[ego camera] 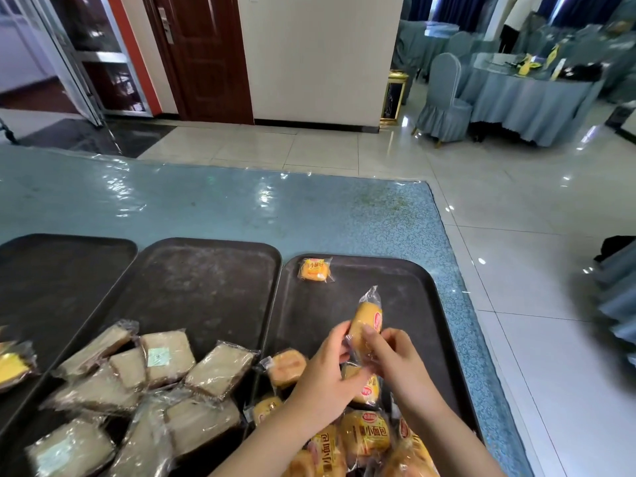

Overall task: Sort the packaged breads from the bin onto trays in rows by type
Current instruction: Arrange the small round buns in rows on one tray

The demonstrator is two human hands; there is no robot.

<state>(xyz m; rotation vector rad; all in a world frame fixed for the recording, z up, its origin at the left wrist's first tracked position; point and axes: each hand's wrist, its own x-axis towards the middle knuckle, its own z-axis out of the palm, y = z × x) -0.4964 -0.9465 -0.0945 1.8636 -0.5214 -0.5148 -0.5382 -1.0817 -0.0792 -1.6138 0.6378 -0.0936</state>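
Note:
Both hands hold one small yellow packaged bun (367,318) upright above the right black tray (423,304). My left hand (325,373) grips its lower left side and my right hand (395,356) pinches its lower right side. One matching yellow bun (315,269) lies alone at the far left corner of that tray. Several more yellow buns (364,438) are heaped at the tray's near end, partly under my forearms. On the middle tray (213,270), a pile of brown sliced breads in clear wrap (151,380) fills the near half.
A third black tray (51,263) sits at the left with a yellow-filled package (13,366) at its near edge. The trays rest on a blue patterned table cover (241,208). The table's right edge runs beside the right tray, with tiled floor beyond.

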